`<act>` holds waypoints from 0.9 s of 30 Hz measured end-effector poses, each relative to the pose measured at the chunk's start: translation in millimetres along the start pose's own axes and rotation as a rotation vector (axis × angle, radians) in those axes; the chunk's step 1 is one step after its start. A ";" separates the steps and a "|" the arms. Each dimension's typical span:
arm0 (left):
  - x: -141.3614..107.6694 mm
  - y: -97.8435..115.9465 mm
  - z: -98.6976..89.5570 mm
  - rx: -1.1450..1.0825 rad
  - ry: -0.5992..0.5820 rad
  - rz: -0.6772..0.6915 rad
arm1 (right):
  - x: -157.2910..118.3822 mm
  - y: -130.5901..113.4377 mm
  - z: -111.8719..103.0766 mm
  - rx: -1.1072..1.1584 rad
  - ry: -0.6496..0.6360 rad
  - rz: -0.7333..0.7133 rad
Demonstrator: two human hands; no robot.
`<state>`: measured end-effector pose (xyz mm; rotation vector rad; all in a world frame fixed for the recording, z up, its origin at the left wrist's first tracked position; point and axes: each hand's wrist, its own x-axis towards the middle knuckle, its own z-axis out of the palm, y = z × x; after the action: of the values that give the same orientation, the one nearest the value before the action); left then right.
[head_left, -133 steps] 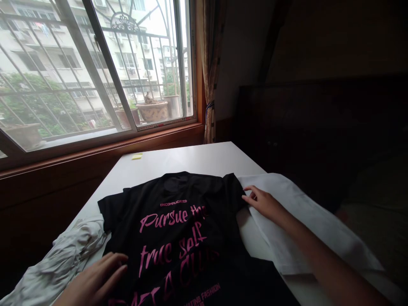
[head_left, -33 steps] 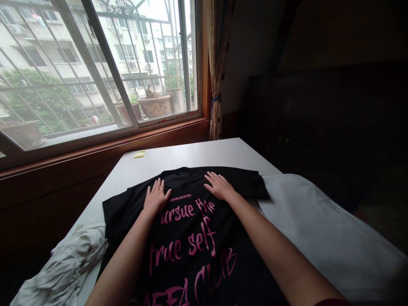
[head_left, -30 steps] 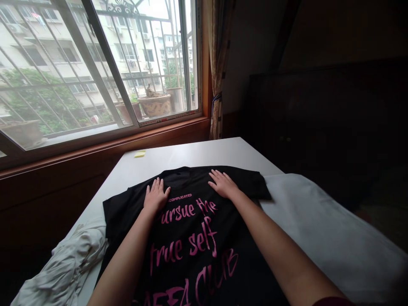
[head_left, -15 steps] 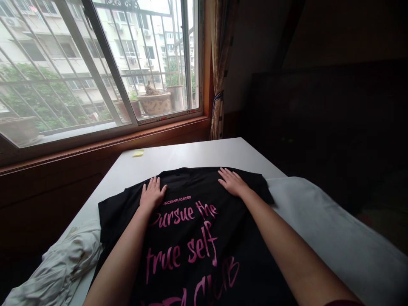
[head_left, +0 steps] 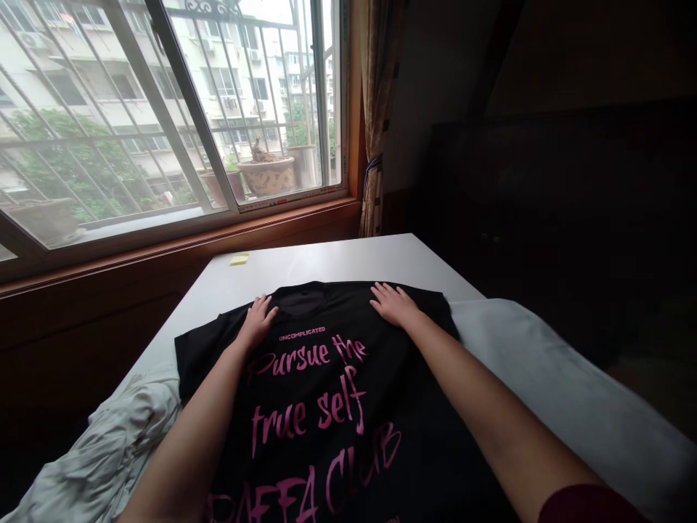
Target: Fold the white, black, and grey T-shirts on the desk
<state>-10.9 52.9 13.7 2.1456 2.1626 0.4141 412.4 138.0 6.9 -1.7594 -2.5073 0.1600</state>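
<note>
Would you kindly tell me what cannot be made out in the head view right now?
All in the head view:
Bottom hem of the black T-shirt: cut off by the lower edge.
Palms of the left hand and right hand: turned down against the shirt.
Near end of the crumpled pale cloth: cut off by the lower edge.
Any writing on the yellow note: too small.
Dark background at right: lost in shadow.

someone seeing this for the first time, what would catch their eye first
Probably the black T-shirt with its big pink lettering, spread across the white table, the left hand and right hand resting near its shoulders. Next comes the bright barred window at the upper left. A small yellow note near the table's far left corner stands out too.
</note>
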 end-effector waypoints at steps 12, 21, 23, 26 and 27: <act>-155.8 -5.9 0.0 0.170 0.013 0.017 | -109.5 -46.5 3.7 0.038 0.032 -0.213; -110.7 -7.3 -6.1 0.203 -0.061 -0.044 | -78.0 -19.0 7.7 0.056 -0.004 -0.124; -100.5 -10.0 -5.5 0.201 -0.059 -0.054 | -68.0 -15.2 7.5 0.052 -0.007 -0.118; -84.6 -15.2 -3.7 0.191 -0.061 -0.076 | -52.6 -10.2 7.9 0.046 -0.007 -0.109; -78.9 -17.1 -2.9 0.188 -0.062 -0.082 | -47.2 -8.5 8.3 0.044 -0.005 -0.106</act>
<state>-26.3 -25.4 1.4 2.1172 2.3291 0.1417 419.5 90.3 -0.3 -1.6081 -2.5722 0.2110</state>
